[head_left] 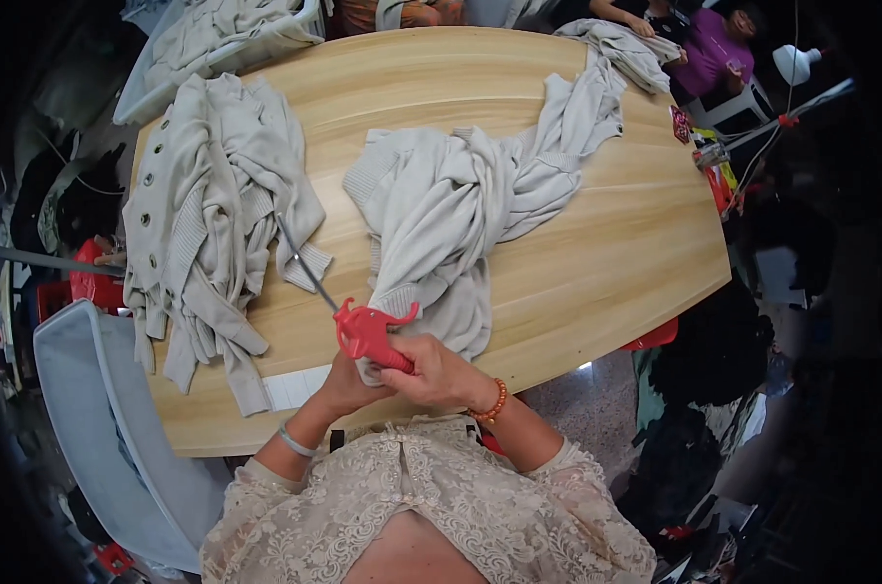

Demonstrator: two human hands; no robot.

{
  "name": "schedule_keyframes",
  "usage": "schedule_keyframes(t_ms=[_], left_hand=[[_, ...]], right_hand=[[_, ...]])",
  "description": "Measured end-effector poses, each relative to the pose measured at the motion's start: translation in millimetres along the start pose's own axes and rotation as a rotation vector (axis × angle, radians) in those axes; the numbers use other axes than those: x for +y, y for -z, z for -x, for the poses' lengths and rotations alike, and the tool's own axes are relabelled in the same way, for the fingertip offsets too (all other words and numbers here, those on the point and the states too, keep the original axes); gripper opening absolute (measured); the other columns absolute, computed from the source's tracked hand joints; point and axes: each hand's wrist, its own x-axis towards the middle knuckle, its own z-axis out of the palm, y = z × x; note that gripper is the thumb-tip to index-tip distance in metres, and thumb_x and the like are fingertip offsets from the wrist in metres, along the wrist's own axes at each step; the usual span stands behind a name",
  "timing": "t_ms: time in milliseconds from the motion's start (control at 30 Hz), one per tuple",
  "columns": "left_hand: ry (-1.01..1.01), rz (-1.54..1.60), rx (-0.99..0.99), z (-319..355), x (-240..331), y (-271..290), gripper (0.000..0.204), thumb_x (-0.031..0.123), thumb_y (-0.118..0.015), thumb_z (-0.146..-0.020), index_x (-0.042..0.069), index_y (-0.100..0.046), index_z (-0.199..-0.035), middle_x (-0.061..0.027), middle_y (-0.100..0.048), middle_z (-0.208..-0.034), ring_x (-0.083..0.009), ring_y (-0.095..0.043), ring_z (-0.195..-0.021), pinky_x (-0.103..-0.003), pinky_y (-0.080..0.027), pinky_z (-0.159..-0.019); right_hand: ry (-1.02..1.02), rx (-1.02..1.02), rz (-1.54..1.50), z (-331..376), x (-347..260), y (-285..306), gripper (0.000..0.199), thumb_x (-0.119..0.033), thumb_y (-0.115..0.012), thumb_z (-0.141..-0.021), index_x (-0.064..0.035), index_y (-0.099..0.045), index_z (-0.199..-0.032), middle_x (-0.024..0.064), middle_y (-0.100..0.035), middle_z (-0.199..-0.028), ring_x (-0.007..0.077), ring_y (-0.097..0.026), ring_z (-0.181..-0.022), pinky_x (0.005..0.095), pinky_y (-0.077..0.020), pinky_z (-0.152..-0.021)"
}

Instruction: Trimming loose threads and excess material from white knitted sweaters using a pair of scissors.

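Note:
My right hand [436, 370] is wrapped round a red air blow gun [365, 331], its long thin metal nozzle slanting up and left over the table. Close beside it, my left hand [351, 387] is closed at the near end of a pale beige knit cardigan [441, 209]; its fingers are partly hidden behind the gun. The ribbed cuff shows just beyond my hands. The rest of that garment lies bunched across the table. Left of it lies another pile of beige knitwear [217, 204] with dark buttons, and the nozzle tip is over its right side.
The wooden table [606, 253] has curved edges. A pale plastic bin [110, 419] stands at its left, and another bin [198, 63] with knitwear is at the far left. More knitwear [628, 51] lies at the far right corner, near another person [718, 54] in purple.

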Motion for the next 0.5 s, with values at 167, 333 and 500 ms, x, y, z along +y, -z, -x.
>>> schedule_keyframes(t_ms=[167,333,500], left_hand=[[0.082,0.228,0.048,-5,-3,4,0.038,-0.004,-0.062,-0.081,0.000,-0.059,-0.119,-0.0044,-0.066,-0.111,-0.0118,-0.060,-0.101,-0.029,-0.048,-0.090],[-0.096,-0.170,-0.073,26,104,38,0.030,0.003,-0.064,-0.073,-0.003,-0.065,-0.102,-0.0113,-0.070,-0.091,-0.0194,-0.067,-0.081,-0.031,-0.051,-0.074],[-0.036,0.112,0.122,110,94,76,0.020,0.016,-0.061,-0.088,0.001,-0.067,-0.100,-0.0172,-0.067,-0.097,-0.0317,-0.065,-0.084,-0.038,-0.052,-0.077]], right_hand=[[-0.023,0.288,0.190,13,13,35,0.016,-0.011,-0.071,-0.083,0.0012,-0.063,-0.091,0.0081,-0.058,-0.068,0.0111,-0.053,-0.062,0.0289,-0.0455,-0.061],[0.008,0.501,0.465,10,46,64,0.062,-0.026,-0.081,-0.073,-0.0040,-0.053,-0.124,0.0211,-0.062,-0.108,0.0386,-0.060,-0.100,0.0406,-0.0482,-0.086],[0.046,0.506,0.379,-18,80,29,0.040,-0.016,-0.058,-0.084,-0.0086,-0.052,-0.123,0.0242,-0.063,-0.101,0.0459,-0.058,-0.095,0.0482,-0.0480,-0.077]])
